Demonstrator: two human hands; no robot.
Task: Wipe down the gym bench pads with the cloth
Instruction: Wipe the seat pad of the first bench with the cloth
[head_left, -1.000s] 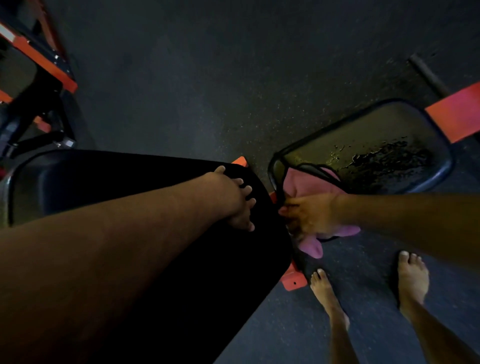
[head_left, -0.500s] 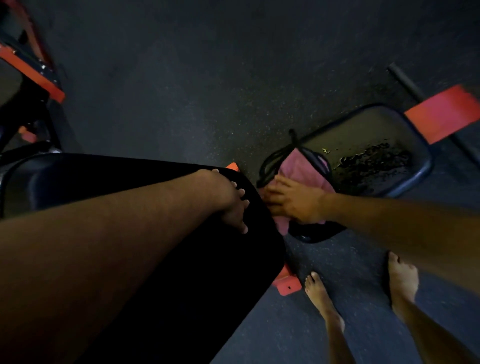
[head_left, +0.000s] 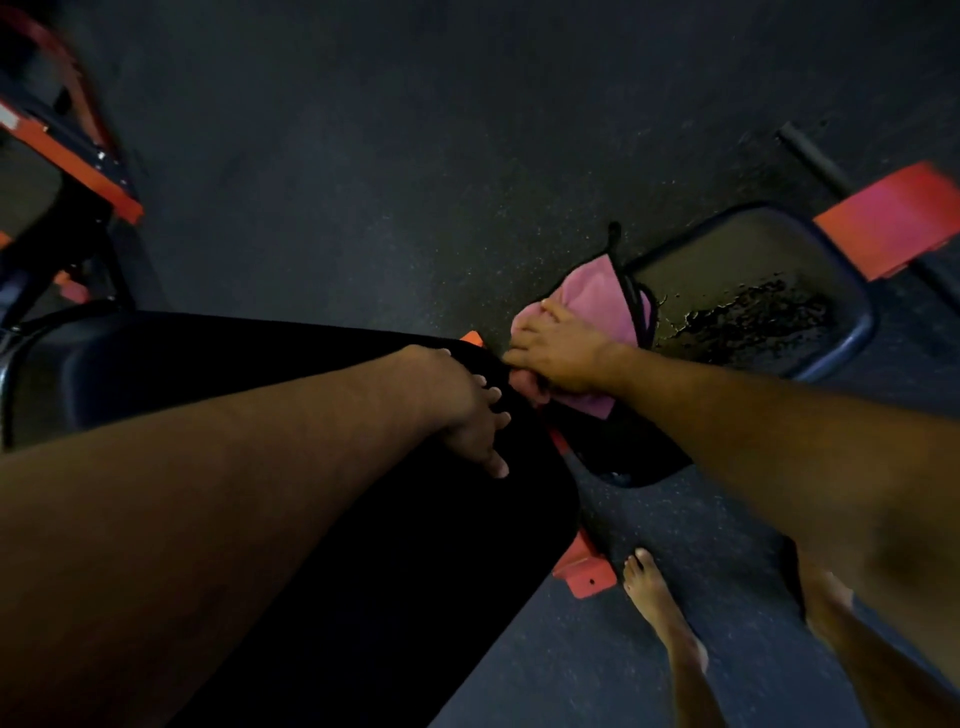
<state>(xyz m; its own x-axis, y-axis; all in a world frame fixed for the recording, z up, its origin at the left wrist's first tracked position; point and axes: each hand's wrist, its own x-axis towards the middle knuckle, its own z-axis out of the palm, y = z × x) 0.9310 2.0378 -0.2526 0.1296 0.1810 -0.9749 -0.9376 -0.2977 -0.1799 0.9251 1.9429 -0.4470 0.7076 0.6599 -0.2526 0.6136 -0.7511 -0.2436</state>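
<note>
Currently, head view only.
Cloth: the pink cloth (head_left: 592, 299) lies on the near-left corner of the seat pad (head_left: 748, 291), spilling over its edge towards the back pad (head_left: 311, 467).
Right hand: the right hand (head_left: 563, 353) lies spread on top of the cloth, fingers fairly straight, pressing it down.
Left hand: the left hand (head_left: 462, 410) rests with its fingers loosely spread on the back pad's end, holding nothing.
Key relation: the seat pad's long axis runs away to the right of the right hand, so the unwiped, speckled far end lies that way; the right hand is the nearer 1.
Containers: none visible.
</note>
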